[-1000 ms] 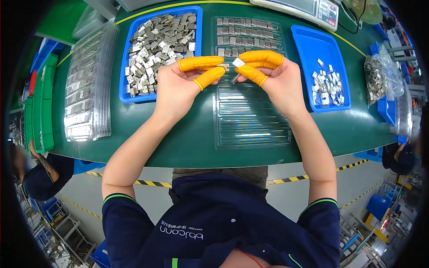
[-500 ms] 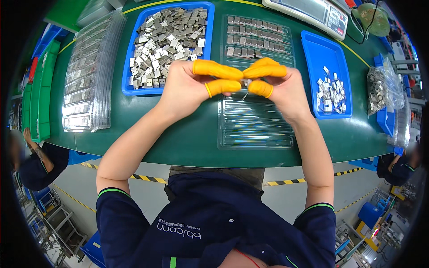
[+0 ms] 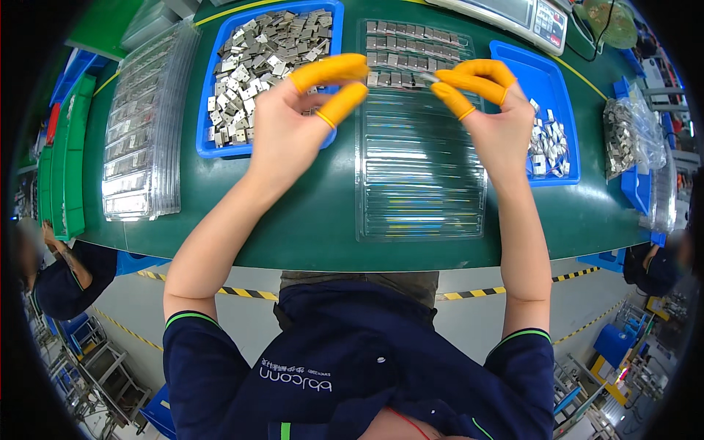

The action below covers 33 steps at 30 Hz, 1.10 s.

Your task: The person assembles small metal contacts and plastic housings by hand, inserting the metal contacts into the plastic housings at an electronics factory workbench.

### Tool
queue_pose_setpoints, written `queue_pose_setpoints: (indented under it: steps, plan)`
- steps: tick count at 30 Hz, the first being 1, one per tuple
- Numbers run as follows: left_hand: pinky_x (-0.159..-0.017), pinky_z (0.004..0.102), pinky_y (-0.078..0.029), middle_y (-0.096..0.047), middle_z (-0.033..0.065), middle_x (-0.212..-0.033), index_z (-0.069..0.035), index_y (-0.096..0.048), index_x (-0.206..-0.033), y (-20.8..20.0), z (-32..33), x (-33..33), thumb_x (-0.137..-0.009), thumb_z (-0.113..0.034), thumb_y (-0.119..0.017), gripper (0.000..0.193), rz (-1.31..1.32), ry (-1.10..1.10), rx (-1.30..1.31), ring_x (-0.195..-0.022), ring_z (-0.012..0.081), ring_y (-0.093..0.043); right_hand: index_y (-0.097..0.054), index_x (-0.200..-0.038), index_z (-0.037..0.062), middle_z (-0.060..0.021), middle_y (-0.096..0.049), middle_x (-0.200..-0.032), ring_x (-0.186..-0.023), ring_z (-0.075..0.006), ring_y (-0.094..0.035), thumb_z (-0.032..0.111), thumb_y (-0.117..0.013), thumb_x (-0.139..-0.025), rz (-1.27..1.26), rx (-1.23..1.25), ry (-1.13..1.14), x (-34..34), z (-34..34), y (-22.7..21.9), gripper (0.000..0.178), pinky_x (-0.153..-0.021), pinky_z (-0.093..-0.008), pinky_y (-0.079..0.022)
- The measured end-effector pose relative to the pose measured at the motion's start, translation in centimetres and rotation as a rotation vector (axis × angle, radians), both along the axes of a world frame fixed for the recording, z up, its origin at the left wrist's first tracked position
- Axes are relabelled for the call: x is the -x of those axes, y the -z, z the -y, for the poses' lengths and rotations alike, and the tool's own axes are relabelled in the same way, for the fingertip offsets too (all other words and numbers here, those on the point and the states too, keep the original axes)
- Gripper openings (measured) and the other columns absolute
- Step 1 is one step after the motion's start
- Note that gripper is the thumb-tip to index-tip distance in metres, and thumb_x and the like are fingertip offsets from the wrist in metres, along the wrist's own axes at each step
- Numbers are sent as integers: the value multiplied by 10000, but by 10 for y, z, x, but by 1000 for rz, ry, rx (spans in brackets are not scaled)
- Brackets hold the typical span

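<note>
Your green work table (image 3: pixel 293 235) carries a stack of clear trays (image 3: pixel 147 125) and a green bin (image 3: pixel 67 169) on your left. A scale (image 3: pixel 548 26) stands at the far edge, and a clear bag (image 3: pixel 620 139) of metal parts sits at far right. Your left hand (image 3: pixel 293 121) overlaps the near right corner of the large blue tray (image 3: pixel 229 152); its thumb and fingertips are parted beside the clear tray (image 3: pixel 422 165). Your right hand (image 3: pixel 499 121) pinches a small metallic piece (image 3: pixel 427 76) over the fourth row of the clear tray.

Motion blur obscures the piece's shape and your left fingertips. Your right fingers mask the right ends of the nearer rows, and your right hand covers part of the small blue tray (image 3: pixel 524 70). The upper picture edge cuts off the scale.

The large blue tray is heaped with flat metal parts. The small blue tray holds white-tabbed pieces at its near end. The clear tray has metal parts seated in its far rows.
</note>
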<state>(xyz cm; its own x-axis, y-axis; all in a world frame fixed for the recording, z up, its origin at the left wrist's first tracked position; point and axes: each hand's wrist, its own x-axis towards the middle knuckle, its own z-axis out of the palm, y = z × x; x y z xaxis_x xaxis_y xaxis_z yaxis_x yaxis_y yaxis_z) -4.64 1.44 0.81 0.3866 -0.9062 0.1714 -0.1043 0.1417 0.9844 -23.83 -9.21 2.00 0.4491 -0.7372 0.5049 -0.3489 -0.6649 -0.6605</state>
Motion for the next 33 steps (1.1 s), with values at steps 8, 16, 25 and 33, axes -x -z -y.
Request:
queue_pose_setpoints:
  steps: [8,16,25,33]
  plan:
    - [-845,305,-436,-650,55,-1018,-105,-691,-983,9,8,-32,-729,-61,-677,258,732,-237,20,-968,204,-534,-716,-791,41,-68,-630,-873,-885,-225,-541,103,-757,-623,-398,460,135,-1,19,21,184,-822,-340,-421]
    - [-945,366,-300,-643,30,-1049,-116,-691,-971,15,9,-48,-739,-129,-675,233,879,-290,-54,-1048,232,-482,-708,-803,32,-85,-635,-912,-913,-246,-549,97,-726,-677,-330,261,55,0,21,26,143,-833,-339,-434]
    - [-905,399,-289,-625,74,-1029,-88,-680,-964,14,7,-36,-724,-208,-707,270,1247,-300,-79,-1034,274,-476,-637,-1069,49,-171,-608,-1054,-1005,-265,-564,118,-646,-786,-602,-107,351,91,73,9,292,-872,-331,-427]
    - [-852,409,-334,-632,130,-919,-45,-686,-905,10,7,-41,-719,-205,-708,247,1273,-288,-157,-984,296,-488,-664,-999,6,-160,-663,-916,-813,-242,-644,55,-692,-732,-540,-328,376,78,70,-8,273,-755,-310,-509]
